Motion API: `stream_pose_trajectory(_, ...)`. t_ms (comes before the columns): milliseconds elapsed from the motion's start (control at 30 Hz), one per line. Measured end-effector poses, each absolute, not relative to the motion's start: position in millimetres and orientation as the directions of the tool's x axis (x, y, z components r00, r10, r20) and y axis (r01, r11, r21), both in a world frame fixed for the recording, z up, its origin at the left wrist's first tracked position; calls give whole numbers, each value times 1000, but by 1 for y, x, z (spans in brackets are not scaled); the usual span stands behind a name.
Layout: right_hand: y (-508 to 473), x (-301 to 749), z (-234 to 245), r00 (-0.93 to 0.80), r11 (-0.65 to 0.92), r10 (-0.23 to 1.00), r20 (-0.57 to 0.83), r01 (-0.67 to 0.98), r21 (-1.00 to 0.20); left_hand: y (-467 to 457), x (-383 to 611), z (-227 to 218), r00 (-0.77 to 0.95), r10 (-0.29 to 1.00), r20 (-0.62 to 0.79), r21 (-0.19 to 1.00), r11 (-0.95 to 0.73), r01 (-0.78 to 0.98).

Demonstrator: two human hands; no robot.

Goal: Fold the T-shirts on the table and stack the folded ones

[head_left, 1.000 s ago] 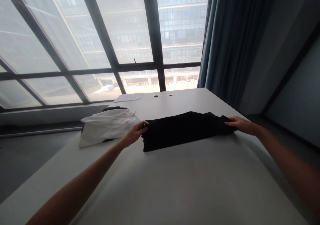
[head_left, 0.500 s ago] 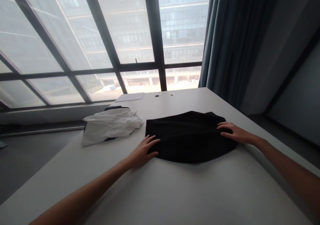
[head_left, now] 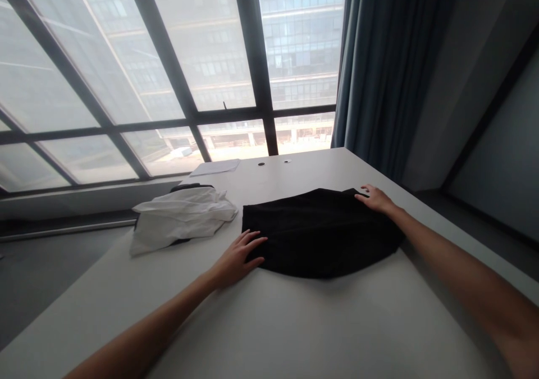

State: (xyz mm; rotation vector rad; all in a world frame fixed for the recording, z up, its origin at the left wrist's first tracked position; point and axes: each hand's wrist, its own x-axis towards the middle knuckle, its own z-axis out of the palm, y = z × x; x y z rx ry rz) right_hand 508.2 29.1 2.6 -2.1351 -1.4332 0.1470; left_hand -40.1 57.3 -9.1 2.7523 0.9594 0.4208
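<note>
A black garment (head_left: 315, 236), shaped like a skirt, lies spread on the white table (head_left: 320, 328). Its narrower straight end is on the left, and its lower edge bows toward me. My left hand (head_left: 241, 255) rests at the near left corner, fingers spread on the cloth and pointing right. At the far right corner is my right hand (head_left: 374, 198), its fingers apart at the fabric's edge and my forearm crossing over the right end. Neither hand grips the cloth as far as I can see.
Left of the black garment lies a crumpled white cloth (head_left: 181, 219) with something dark beneath it. Paper sheets (head_left: 214, 167) and two round table holes (head_left: 261, 164) are at the back. Tall windows (head_left: 219, 48) and a blue curtain (head_left: 374, 76) stand beyond the table.
My right hand has moved away from me along the garment's right side, up to its far corner. The left hand stays in place on the cloth. The view has shifted slightly.
</note>
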Motion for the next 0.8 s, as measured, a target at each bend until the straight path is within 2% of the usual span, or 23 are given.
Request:
stream_pose_trajectory(100, 44, 512, 6, 485, -354, 873, 52, 703, -617, 56, -39, -11, 728, 650, 218, 311, -753, 579)
stream_pose_trajectory(233, 50, 513, 7, 463, -345, 887, -5, 653, -674, 52, -34, -10, 718, 654, 237, 365, -745, 559)
stream_pose_trajectory(367, 44, 512, 8, 421, -314, 904, -69, 549, -775, 51, -28, -6, 717, 622, 315, 353, -778, 519)
stream_pose_trajectory(467, 41, 512, 10, 466, -273, 882, -67, 391, -879, 67, -24, 1, 749, 583, 314, 316, -808, 497)
stream_pose_trajectory(567, 43, 515, 14, 572, -246, 820, -9, 339, -908, 107, -14, 12, 777, 569, 271, 260, -820, 510)
stream_pose_trajectory(700, 38, 524, 19, 747, -265, 662, 63, 312, -912, 172, 17, 32, 649, 689, 323, 208, -721, 661)
stream_pose_trajectory(800, 11, 535, 13, 788, -317, 614, 50, 304, -898, 195, 52, 42, 456, 814, 360, 246, -554, 795)
